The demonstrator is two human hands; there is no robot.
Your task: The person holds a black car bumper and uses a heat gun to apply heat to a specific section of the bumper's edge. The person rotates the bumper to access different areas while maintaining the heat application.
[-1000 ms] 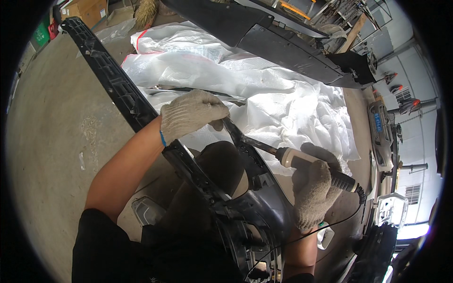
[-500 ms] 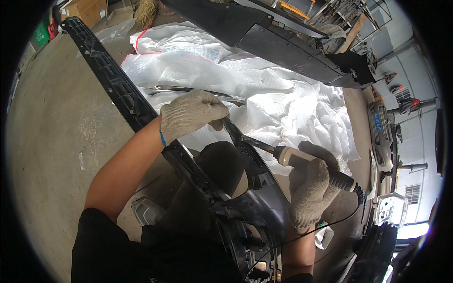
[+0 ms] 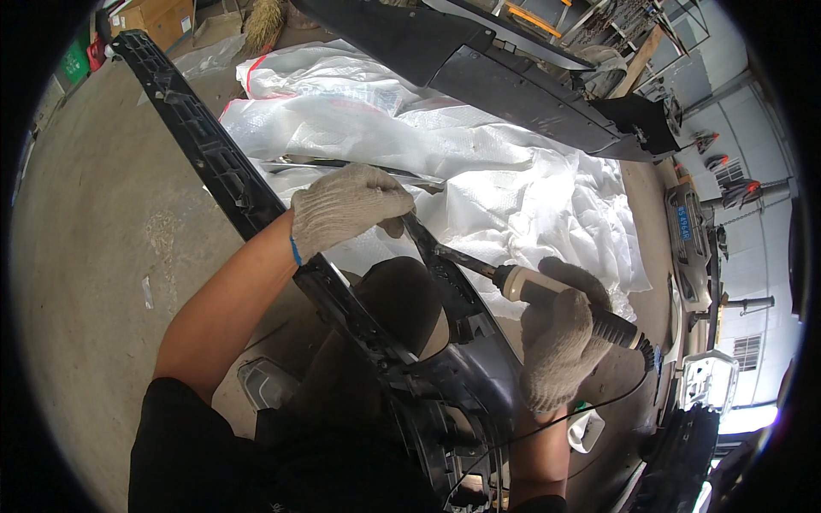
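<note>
A black plastic car bumper (image 3: 462, 329) lies across my lap, its long ribbed arm (image 3: 198, 141) reaching to the far left. My left hand (image 3: 349, 205), in a knitted work glove, is closed on the bumper's edge; the glove hides some fingertips. In my gloved right hand (image 3: 556, 342) is a corded hot air gun (image 3: 530, 285) with a cream and black body. Its metal nozzle points left, close to the bumper just right of my left hand. I cannot tell whether the tip touches the plastic.
White plastic sheeting (image 3: 513, 205) covers the floor ahead. Beyond it lies a large dark panel (image 3: 530, 94). The gun's black cord (image 3: 590, 409) loops down past my right wrist. A cardboard box (image 3: 154, 21) and straw broom (image 3: 267, 24) stand far left; a grey bumper (image 3: 691, 244) is at right.
My right hand and the hot air gun's rear end have shifted slightly left. My left hand and the bumper stay in place.
</note>
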